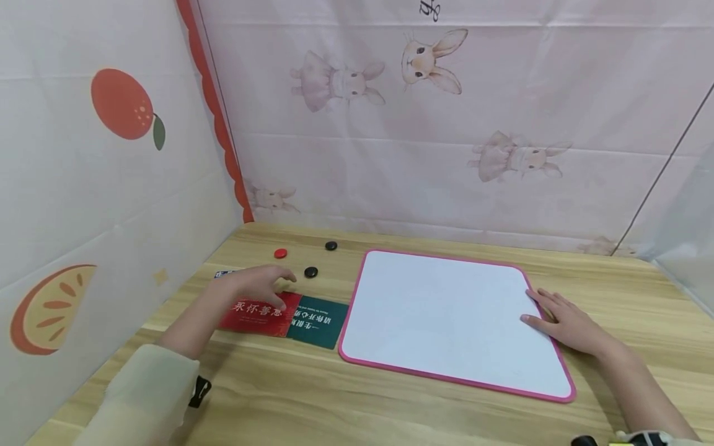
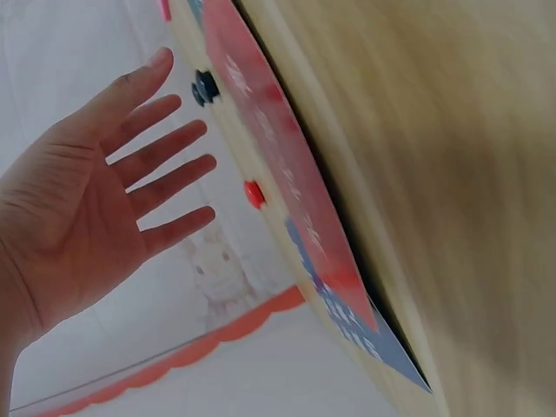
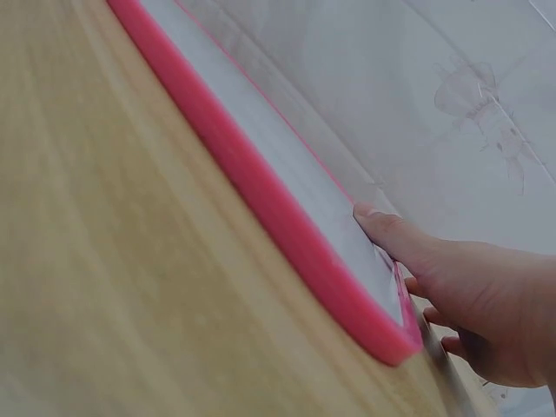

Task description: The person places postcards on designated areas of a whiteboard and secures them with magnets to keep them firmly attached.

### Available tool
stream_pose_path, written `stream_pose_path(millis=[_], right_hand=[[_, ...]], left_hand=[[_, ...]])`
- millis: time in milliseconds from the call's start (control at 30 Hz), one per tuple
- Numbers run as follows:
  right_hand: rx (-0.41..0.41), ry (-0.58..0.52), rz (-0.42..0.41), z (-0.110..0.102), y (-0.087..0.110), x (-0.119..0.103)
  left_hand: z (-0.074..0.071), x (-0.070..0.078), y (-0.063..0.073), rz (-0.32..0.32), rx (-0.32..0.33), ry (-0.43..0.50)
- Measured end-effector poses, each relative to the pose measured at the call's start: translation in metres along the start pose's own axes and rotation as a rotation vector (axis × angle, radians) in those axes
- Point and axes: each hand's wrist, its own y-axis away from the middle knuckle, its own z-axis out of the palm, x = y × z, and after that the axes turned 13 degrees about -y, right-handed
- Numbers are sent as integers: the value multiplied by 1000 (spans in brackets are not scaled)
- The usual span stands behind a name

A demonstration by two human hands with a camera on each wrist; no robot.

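My left hand [image 1: 258, 284] hovers over the cards with its fingers spread, and the left wrist view shows its palm bare. Below it lie a red card [image 1: 259, 319] with white lettering, a dark green card [image 1: 318, 322] next to it, and a blue card [image 2: 347, 326] partly under the red one. My right hand [image 1: 571, 322] rests at the right edge of a pink-framed whiteboard [image 1: 446, 322], which lies flat on the table. Its thumb [image 3: 382, 228] lies over the board's top face, and the other fingers stay loose along the frame.
Past the cards sit a red round magnet [image 1: 281, 253] and two black ones, one farther back [image 1: 331, 246] and one nearer [image 1: 310, 272]. The wooden table [image 1: 290, 396] meets a rabbit-print curtain [image 1: 390, 173] at the back and a fruit-print sheet [image 1: 123, 204] on the left.
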Motion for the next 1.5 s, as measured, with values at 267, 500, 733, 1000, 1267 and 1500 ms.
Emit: stream_pose_path(millis=[267,500,733,1000,1267,1500], right_hand=[[7,0,-7,-2,2,1],[6,-10,0,-3,4,3],[12,-1,-5,-1,3,3],[5,-16,4,0,2,2],[8,-10,0,0,1,2],[7,-15,2,1,1,1]], left_hand=[[2,-11,10,-87,-32,-36],[9,-17,13,-111,-41,-57],[16,-22,13,-102,-14,-77],[15,-23,12,-117,-30,-66],[13,-23,12,-144,-43,-47],[10,-30,11,-121,-2,-49]])
